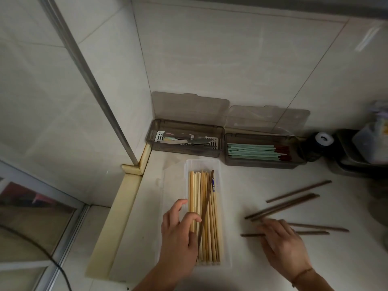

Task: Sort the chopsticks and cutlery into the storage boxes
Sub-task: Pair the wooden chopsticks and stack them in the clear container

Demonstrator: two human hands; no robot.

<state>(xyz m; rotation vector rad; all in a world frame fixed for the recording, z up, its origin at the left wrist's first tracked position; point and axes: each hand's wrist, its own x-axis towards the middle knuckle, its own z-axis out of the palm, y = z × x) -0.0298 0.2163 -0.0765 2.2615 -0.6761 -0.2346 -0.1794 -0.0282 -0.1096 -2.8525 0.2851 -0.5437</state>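
Bench (pixel 262 185): grey boxes (pixel 184 152) hold cutlery and green chopsticks. Clear box (pixel 218 164) holds pale ones. We judge five dark chopsticks (pixel 298 191) left loose. Left hand (pixel 178 234) pinches one dark chopstick (pixel 206 204) over it; right hand (pixel 281 242) fingers spread on loose ones.

Cutlery box (pixel 184 143) behind chopstick tray (pixel 223 206), second box (pixel 262 162) right, loose chopsticks (pixel 294 204) on counter (pixel 252 181)
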